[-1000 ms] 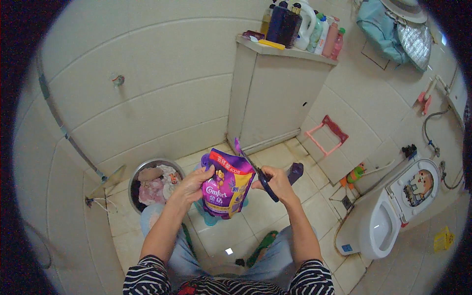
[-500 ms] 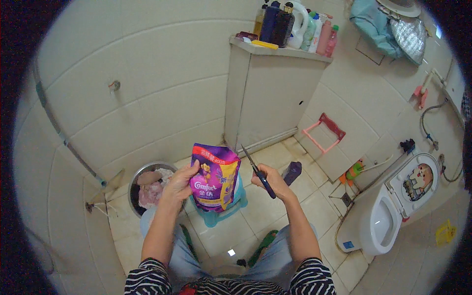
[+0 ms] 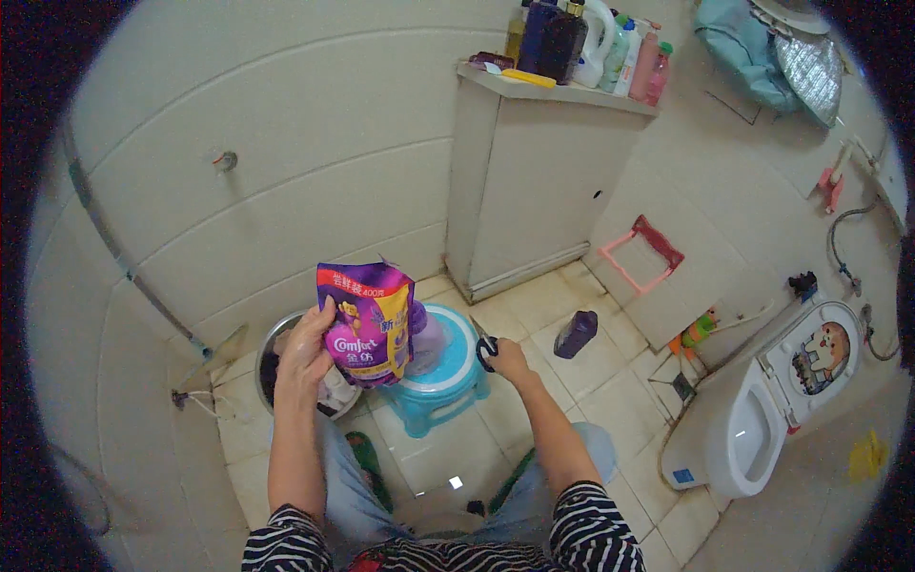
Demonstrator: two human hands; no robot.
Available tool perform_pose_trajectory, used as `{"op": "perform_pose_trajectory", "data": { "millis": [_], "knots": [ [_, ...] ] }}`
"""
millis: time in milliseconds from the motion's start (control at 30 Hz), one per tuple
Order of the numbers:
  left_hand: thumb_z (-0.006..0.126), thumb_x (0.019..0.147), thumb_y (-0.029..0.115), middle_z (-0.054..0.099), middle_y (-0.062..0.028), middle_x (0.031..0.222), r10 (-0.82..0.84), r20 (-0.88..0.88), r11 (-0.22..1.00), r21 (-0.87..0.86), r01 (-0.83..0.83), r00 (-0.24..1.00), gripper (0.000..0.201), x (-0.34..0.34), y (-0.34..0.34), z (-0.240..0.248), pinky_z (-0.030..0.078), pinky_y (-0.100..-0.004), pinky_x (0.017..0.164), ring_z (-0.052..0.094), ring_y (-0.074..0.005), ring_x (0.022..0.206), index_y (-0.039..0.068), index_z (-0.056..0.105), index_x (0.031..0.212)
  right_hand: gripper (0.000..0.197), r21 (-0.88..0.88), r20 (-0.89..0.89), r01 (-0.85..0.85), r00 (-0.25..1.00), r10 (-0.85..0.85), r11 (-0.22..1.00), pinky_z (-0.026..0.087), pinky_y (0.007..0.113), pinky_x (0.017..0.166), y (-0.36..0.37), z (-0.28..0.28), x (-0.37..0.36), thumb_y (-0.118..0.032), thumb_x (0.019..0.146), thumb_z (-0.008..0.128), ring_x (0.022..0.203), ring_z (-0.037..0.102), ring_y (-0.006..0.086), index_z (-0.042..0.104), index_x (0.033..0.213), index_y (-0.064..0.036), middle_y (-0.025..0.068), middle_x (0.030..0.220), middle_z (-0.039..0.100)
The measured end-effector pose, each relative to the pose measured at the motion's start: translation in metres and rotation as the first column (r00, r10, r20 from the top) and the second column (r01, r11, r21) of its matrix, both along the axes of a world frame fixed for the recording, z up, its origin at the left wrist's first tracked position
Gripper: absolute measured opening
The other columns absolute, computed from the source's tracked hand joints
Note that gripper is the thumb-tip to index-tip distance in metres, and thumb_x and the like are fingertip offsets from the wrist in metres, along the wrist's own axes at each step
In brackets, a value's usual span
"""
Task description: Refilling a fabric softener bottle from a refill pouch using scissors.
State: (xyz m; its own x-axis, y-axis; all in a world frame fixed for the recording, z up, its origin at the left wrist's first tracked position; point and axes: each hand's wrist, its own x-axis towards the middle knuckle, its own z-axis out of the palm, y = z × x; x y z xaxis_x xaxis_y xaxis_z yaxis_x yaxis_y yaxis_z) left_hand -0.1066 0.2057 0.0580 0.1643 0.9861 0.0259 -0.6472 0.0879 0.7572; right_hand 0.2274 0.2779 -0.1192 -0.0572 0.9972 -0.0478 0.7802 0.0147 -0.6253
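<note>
My left hand grips a purple and yellow refill pouch by its left edge, holding it upright. The pouch's top edge looks uneven at the right corner. Lower and to the right, my right hand is closed on the handles of dark scissors, their blades pointing up and away beside the stool. Behind the pouch stands a blue plastic stool. A pale purple translucent thing lies on its seat, partly hidden by the pouch, so I cannot make out its kind.
To the left sits a metal basin with laundry. A dark purple bottle stands on the tiled floor to the right. A corner cabinet carries several bottles. The toilet is at the right, and a pink folding rack is by the wall.
The pouch and my left hand have moved left, uncovering more of the stool. My right hand with the scissors has gone lower and slightly left, toward the stool's right edge.
</note>
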Motion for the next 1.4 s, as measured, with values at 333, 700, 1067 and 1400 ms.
{"op": "perform_pose_trajectory", "data": {
  "millis": [333,700,1067,1400],
  "knots": [
    [0.053,0.088,0.027,0.061,-0.0105,0.101,0.075,-0.079,0.996,-0.039,-0.079,0.994,0.033,0.019,-0.027,0.041,0.049,-0.0322,0.081,0.060,-0.0178,0.089,0.000,0.054,0.106,0.023,0.106,-0.015,-0.074,0.997,0.076,0.992,0.046,0.044,0.076,0.025,-0.026,-0.019,-0.010,0.066,0.060,0.083,0.058,0.0399,0.059,0.084,0.0040,0.0247,0.086,0.060],
    [0.051,0.089,0.024,0.060,-0.0112,0.104,0.084,-0.043,0.996,0.029,-0.083,0.996,0.032,0.022,-0.031,0.050,0.048,-0.0335,0.084,0.060,-0.0179,0.093,-0.001,0.052,0.109,0.028,0.171,-0.413,0.108,0.910,-0.029,0.979,0.047,0.035,0.070,0.045,0.061,-0.004,-0.010,0.067,0.066,0.075,0.061,0.0268,0.060,0.091,0.0039,0.0173,0.082,0.063],
    [0.053,0.088,0.028,0.062,-0.0102,0.099,0.034,-0.027,0.997,0.071,-0.032,0.999,0.031,0.050,-0.001,0.082,0.050,-0.0336,0.079,0.061,-0.0169,0.086,0.001,0.056,0.102,0.037,0.188,-0.622,-0.017,0.772,0.132,0.982,0.046,0.027,0.068,0.038,0.141,0.000,-0.007,0.073,0.063,0.079,0.059,0.0153,0.057,0.108,0.0039,0.0101,0.088,0.064],
    [0.053,0.088,0.026,0.061,-0.0112,0.100,0.029,-0.004,0.995,0.100,-0.029,1.000,0.032,0.049,-0.002,0.086,0.050,-0.0326,0.080,0.061,-0.0177,0.088,-0.001,0.054,0.104,0.019,0.043,-0.261,0.155,0.955,-0.139,0.987,0.048,0.040,0.065,0.004,0.016,0.023,-0.013,0.063,0.065,0.071,0.062,0.0325,0.063,0.072,0.0029,0.0212,0.073,0.062]
  ]
}}
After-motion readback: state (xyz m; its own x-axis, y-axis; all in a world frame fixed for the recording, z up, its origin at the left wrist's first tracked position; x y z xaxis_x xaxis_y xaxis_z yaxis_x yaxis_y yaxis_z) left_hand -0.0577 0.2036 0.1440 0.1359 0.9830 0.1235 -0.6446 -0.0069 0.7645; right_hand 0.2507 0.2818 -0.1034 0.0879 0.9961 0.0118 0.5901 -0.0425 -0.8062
